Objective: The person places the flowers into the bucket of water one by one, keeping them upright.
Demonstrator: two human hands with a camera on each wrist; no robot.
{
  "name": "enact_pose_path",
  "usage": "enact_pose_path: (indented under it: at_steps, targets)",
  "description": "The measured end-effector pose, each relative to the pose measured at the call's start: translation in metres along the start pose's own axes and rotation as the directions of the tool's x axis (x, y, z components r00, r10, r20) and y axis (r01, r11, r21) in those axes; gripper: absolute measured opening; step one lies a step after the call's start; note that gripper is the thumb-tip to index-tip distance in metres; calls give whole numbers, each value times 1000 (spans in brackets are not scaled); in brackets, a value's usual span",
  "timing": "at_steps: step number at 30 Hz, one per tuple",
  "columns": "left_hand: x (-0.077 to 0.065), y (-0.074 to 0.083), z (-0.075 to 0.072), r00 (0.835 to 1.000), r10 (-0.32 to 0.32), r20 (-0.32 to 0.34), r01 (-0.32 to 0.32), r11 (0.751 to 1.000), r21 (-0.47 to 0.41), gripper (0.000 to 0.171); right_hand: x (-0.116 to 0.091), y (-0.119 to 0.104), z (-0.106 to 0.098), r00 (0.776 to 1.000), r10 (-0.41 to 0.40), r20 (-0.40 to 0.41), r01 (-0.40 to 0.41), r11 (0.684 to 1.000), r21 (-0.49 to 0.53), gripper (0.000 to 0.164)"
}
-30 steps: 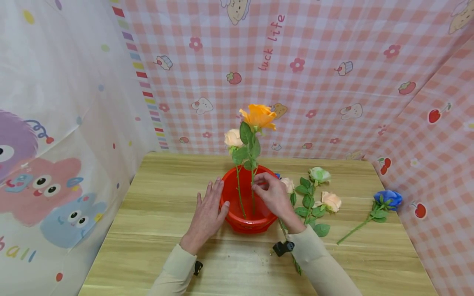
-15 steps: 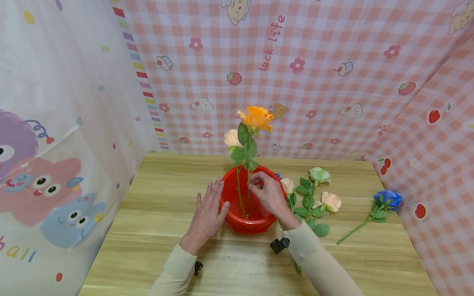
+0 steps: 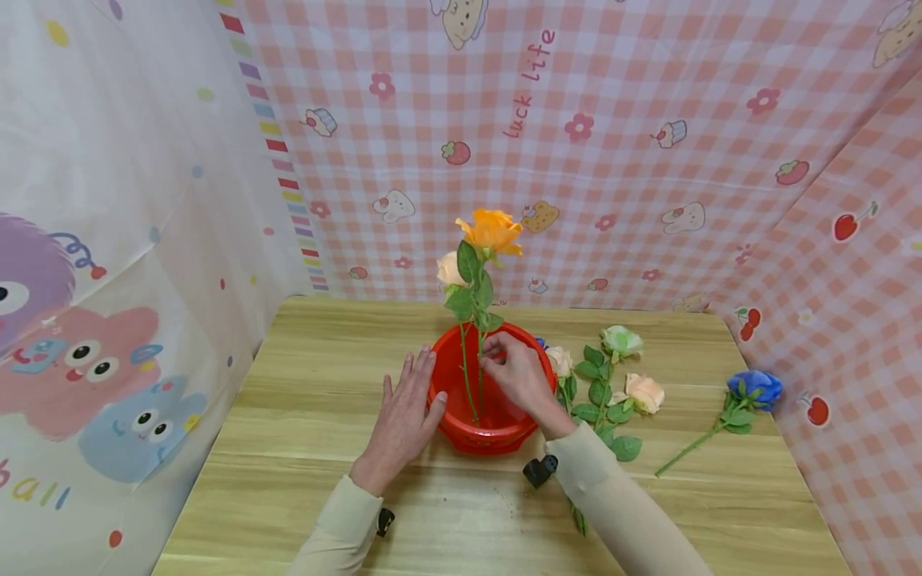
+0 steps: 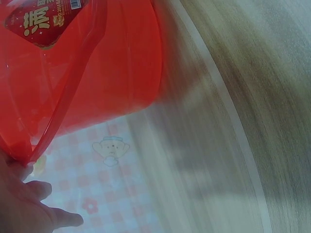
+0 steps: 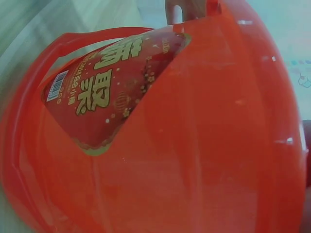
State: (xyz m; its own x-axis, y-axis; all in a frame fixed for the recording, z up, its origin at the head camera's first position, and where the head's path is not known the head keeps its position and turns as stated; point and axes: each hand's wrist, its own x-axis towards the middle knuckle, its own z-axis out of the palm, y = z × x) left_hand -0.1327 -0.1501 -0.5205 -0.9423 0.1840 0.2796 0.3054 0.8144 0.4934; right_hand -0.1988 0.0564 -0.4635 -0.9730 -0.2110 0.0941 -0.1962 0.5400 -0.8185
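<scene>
A red plastic bucket [image 3: 484,440] stands on the table, with a handle and a printed label visible in both wrist views. Its left rim is touched by my left hand [image 3: 403,412], whose fingers lie straight. Inside the bucket, my right hand [image 3: 520,376] pinches the stem of an orange rose [image 3: 492,231] between thumb and fingers. The bloom rises well above the rim. Just left of it, a pale peach rose [image 3: 450,270] leans upright in the bucket, partly behind the orange rose's leaves. In the right wrist view the bucket's wall [image 5: 209,126] hides most of the hand.
Right of the bucket lie a pale green rose [image 3: 622,341], a peach rose [image 3: 644,392] and a pale pink rose [image 3: 559,362], partly hidden by the right arm. A blue rose [image 3: 755,389] lies farther right. Patterned cloth [image 3: 634,176] hangs behind the wooden table [image 3: 317,376].
My right hand has moved left with the orange rose, bringing its stem close to the peach rose's stem. The bloom has shifted left and slightly down. The left hand has stayed put.
</scene>
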Motion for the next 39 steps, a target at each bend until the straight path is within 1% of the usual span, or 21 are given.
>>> enact_pose_path:
  at_steps: [9, 22, 26, 33, 39]
  targets:
    - [0, -1, 1, 1000, 7, -2, -7, 1000, 4, 65, 5, 1, 3, 1000, 22, 13, -22, 1000, -21, 14]
    - [0, -1, 0, 1000, 1, 2, -1, 1000, 1, 65, 11, 2, 8, 996, 75, 57, -74, 997, -5, 13]
    - [0, -1, 1, 1000, -1, -1, 1, 1000, -2, 65, 12, 2, 9, 993, 95, 71, -94, 995, -15, 13]
    - [1, 0, 0, 1000, -7, 2, 7, 1000, -8, 65, 15, 5, 10, 990, 99, 101, -95, 995, -42, 12]
    - [1, 0, 0, 1000, -7, 4, 7, 1000, -9, 65, 16, 5, 11, 984, 119, 133, -113, 992, -56, 10]
